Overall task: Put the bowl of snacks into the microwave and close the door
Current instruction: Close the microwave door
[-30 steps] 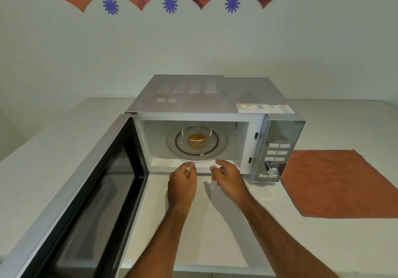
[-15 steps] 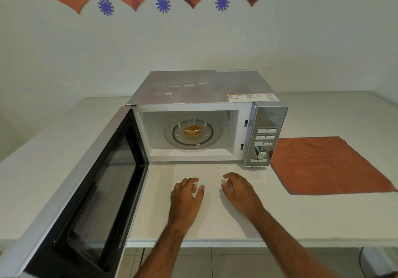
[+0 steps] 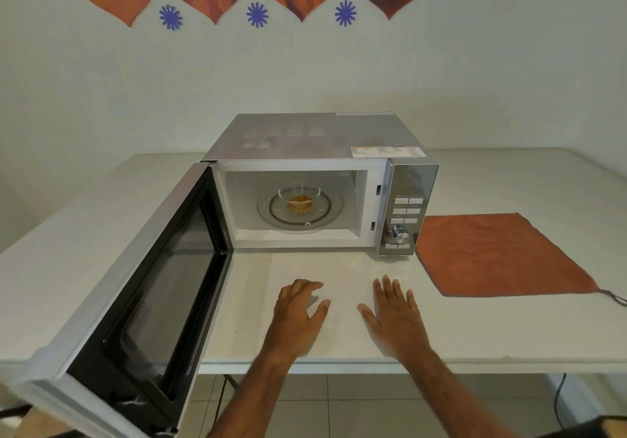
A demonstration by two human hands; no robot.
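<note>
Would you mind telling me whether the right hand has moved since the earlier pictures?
Yes. The right hand has drawn back from the microwave opening toward the table's near edge, and now lies spread open and empty.

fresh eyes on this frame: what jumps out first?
The microwave door swung wide open to the left, reaching past the table's front edge toward the camera. Next, the clear bowl of snacks sitting on the turntable inside the lit cavity. Then the two empty hands, left hand and right hand, spread above the white table in front of the microwave, with an orange cloth lying flat to its right.
</note>
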